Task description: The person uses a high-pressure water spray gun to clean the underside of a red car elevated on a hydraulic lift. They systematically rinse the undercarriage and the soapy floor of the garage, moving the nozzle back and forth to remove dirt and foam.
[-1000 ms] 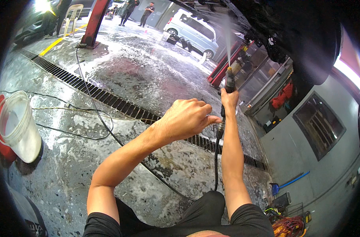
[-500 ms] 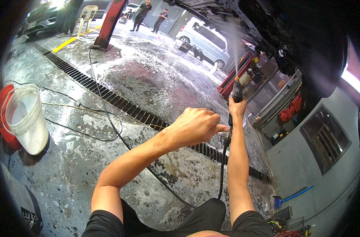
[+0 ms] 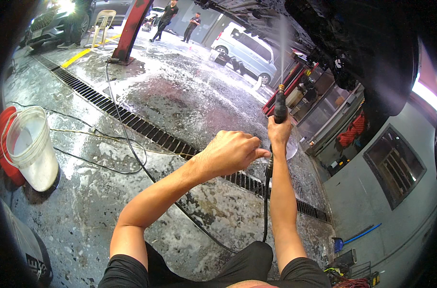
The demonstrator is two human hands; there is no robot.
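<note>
My right hand (image 3: 280,131) is wrapped round a black pressure washer spray gun (image 3: 280,106), held upright with its brass-coloured tip pointing up. A misty jet of water (image 3: 283,57) shoots from it toward the dark underside of a raised vehicle (image 3: 357,57). Just left of the gun, my left hand (image 3: 234,152) is closed with curled fingers. Its thumb reaches to the metal fitting below the gun; whatever lies inside the fingers is hidden. From that fitting a black hose (image 3: 265,206) hangs down beside my knee.
A white bucket (image 3: 40,168) and a red container (image 3: 7,144) stand at left. A drain grate (image 3: 146,128) crosses the wet, foamy floor, with cables and hose lying over it. Red lift posts (image 3: 132,33), a light-blue van (image 3: 245,50) and two people (image 3: 165,21) are farther off.
The spray gun and my right hand have shifted slightly left, and its jet with them. My left hand has moved a little left. One person in the background has taken a step.
</note>
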